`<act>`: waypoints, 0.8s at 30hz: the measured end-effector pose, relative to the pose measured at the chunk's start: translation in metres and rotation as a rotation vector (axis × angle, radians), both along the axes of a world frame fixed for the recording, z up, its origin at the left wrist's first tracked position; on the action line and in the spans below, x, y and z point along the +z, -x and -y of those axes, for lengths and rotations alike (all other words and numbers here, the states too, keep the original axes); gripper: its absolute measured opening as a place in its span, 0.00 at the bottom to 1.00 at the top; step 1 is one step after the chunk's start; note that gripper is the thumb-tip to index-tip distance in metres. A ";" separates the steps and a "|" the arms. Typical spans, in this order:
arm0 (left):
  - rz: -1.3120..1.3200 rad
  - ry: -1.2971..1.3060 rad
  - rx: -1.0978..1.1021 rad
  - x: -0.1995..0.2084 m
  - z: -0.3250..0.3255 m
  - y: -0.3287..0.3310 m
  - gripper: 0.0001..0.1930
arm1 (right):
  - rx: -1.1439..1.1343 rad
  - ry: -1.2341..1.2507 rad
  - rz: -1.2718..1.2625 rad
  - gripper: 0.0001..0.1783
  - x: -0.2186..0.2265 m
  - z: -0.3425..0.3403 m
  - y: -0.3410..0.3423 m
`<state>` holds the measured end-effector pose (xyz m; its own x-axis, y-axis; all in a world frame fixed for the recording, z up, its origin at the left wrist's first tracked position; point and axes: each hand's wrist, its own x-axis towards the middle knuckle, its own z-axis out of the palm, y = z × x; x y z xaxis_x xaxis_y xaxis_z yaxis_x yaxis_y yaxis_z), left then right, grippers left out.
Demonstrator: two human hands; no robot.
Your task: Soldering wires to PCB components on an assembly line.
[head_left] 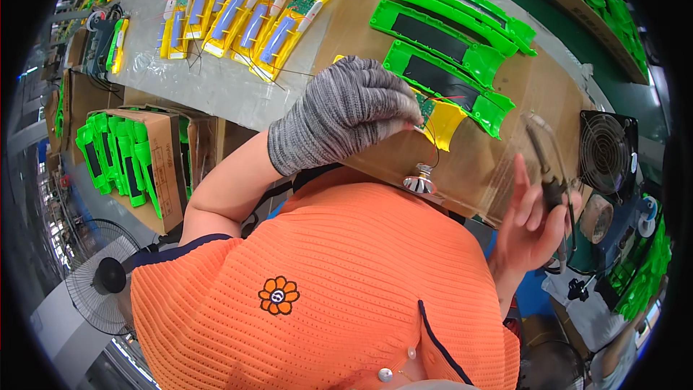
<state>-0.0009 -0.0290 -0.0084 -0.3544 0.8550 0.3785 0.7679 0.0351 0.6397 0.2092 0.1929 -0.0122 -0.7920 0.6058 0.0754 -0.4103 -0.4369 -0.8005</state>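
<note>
My left hand, in a grey knitted glove, has its fingers closed over a yellow plastic housing. A green circuit board sits in that housing beside my fingertips, with thin wires coming off it. One dark wire runs to a small silver lamp reflector near the table's front edge. My bare right hand grips a soldering iron by its dark handle, its metal end pointing up and away, apart from the board. A thin tube or bent wire runs alongside the iron. The gloved hand hides most of the housing.
Green curved shells with black strips lie behind the work. Several yellow housings with blue cells stand at the far left. A black fan is at the right. Left of me are a carton of green shells and a standing fan.
</note>
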 end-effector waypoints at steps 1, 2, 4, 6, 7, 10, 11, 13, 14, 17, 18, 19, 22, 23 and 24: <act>0.076 -0.002 0.021 -0.002 -0.001 -0.001 0.11 | 0.098 -0.070 0.005 0.07 0.004 0.000 -0.003; 0.082 -0.002 0.024 -0.002 -0.002 -0.001 0.11 | 0.079 -0.093 0.060 0.11 0.007 0.005 -0.003; 0.273 0.027 0.064 0.001 -0.004 -0.002 0.10 | 0.103 -0.099 0.149 0.11 0.004 0.006 -0.002; 0.210 0.048 0.050 -0.001 -0.004 0.003 0.08 | 0.092 -0.074 0.264 0.10 0.003 0.012 0.004; 0.212 0.051 0.052 0.000 -0.004 0.003 0.08 | 0.094 -0.072 0.267 0.10 0.001 0.010 0.006; 0.060 0.132 0.057 0.009 -0.004 0.002 0.07 | 0.162 -0.024 0.295 0.10 -0.006 0.007 0.012; 0.092 0.124 0.058 0.009 -0.004 0.001 0.06 | 0.185 -0.033 0.292 0.10 -0.007 0.007 0.014; 0.125 0.115 0.061 0.013 -0.005 -0.002 0.06 | 0.211 -0.042 0.290 0.10 -0.007 0.008 0.018; 0.163 0.152 0.092 0.017 -0.006 -0.005 0.05 | 0.206 -0.039 0.306 0.10 -0.006 0.009 0.020; 0.236 0.157 0.122 0.011 -0.007 -0.004 0.05 | 0.219 -0.023 0.307 0.10 -0.006 0.005 0.022; 0.274 0.123 0.114 0.008 -0.007 -0.003 0.04 | 0.229 -0.009 0.295 0.10 -0.007 0.003 0.022; 0.276 0.124 0.114 0.009 -0.007 -0.002 0.04 | 0.230 -0.008 0.296 0.10 -0.007 0.003 0.022; 0.221 0.141 0.053 0.016 -0.007 0.000 0.04 | 0.249 0.001 0.284 0.10 -0.006 0.004 0.023; 0.202 0.167 0.069 0.020 -0.009 -0.001 0.05 | 0.249 -0.013 0.300 0.10 -0.005 0.005 0.023; 0.180 0.192 0.087 0.022 -0.009 -0.003 0.05 | 0.252 -0.027 0.312 0.11 -0.004 0.006 0.025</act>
<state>0.0021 -0.0199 0.0135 -0.4768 0.8683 0.1367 0.6312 0.2299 0.7407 0.1847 0.1872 -0.0165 -0.9028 0.3911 -0.1786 -0.0289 -0.4696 -0.8824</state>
